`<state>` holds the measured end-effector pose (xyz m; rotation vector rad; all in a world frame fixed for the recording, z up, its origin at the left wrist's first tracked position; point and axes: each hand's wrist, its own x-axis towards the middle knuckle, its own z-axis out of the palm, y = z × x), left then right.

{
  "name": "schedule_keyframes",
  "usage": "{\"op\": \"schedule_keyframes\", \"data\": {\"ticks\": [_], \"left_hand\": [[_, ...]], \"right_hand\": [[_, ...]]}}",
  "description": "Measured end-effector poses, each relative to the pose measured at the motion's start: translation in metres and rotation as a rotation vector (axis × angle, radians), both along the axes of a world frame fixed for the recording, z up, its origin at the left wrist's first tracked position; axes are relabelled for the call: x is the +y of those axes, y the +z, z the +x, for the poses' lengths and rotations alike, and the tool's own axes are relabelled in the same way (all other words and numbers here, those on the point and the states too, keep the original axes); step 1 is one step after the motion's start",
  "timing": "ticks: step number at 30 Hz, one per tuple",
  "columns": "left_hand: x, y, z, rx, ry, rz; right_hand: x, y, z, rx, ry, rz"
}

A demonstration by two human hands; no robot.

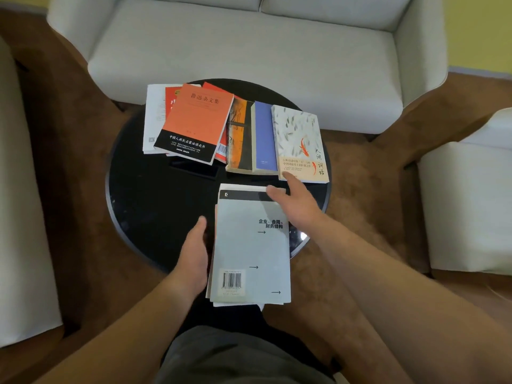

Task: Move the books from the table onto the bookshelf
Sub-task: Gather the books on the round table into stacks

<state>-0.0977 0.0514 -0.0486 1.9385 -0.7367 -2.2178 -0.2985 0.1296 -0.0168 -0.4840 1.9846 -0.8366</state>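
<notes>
Several books lie spread on a round black table (138, 189). An orange-and-black book (194, 120) tops the left pile, over a white book (153, 117). To its right lie an orange-brown book (238, 137), a blue book (264, 134) and a fish-patterned book (299, 139). My left hand (194, 256) grips the left edge of a small stack topped by a pale grey book (249, 250), held over the table's near edge. My right hand (296, 200) reaches above the stack's far right corner, fingers spread, one fingertip touching the fish-patterned book's near edge.
A pale sofa (249, 51) stands behind the table. Pale armchairs sit at the left (19, 217) and right (471, 203). Brown carpet (83, 162) surrounds the table. My dark-clad knees (235, 356) are just below the stack. No bookshelf is in view.
</notes>
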Motion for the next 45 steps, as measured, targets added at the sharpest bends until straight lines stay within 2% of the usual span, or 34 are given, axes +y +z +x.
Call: {"op": "schedule_keyframes", "data": {"ticks": [2,4,6,8,11,21,23,25,29,39,45], "left_hand": [[0.026,-0.009,0.033,-0.182,0.107,0.011],[0.047,-0.021,0.058,-0.226,0.163,0.136],[0.062,-0.03,0.066,-0.109,0.22,0.369],[0.067,-0.029,0.062,0.089,0.251,0.508],[0.071,-0.035,0.051,0.223,0.37,0.49],[0.084,-0.022,0.052,0.211,0.418,0.391],[0.091,-0.019,0.05,0.211,0.44,0.409],[0.094,-0.019,0.048,0.295,0.454,0.467],[0.092,-0.018,0.047,0.362,0.482,0.517],[0.074,-0.007,0.036,0.402,0.561,0.535],[0.076,-0.013,0.032,0.484,0.569,0.541]], "right_hand": [[-0.02,0.005,-0.003,0.305,0.345,0.051],[-0.038,0.006,-0.001,0.355,0.584,0.133],[-0.053,0.003,0.001,0.341,0.717,0.222],[-0.067,0.004,-0.001,0.351,0.816,0.306],[-0.077,0.008,-0.007,0.287,0.893,0.429],[-0.081,0.002,-0.01,0.099,0.81,0.51],[-0.086,0.0,-0.009,0.063,0.799,0.534],[-0.09,-0.004,-0.009,0.019,0.805,0.563],[-0.096,-0.011,-0.017,-0.104,0.712,0.638],[-0.093,-0.016,-0.023,-0.158,0.572,0.632],[-0.1,-0.017,-0.024,-0.181,0.575,0.638]]}}
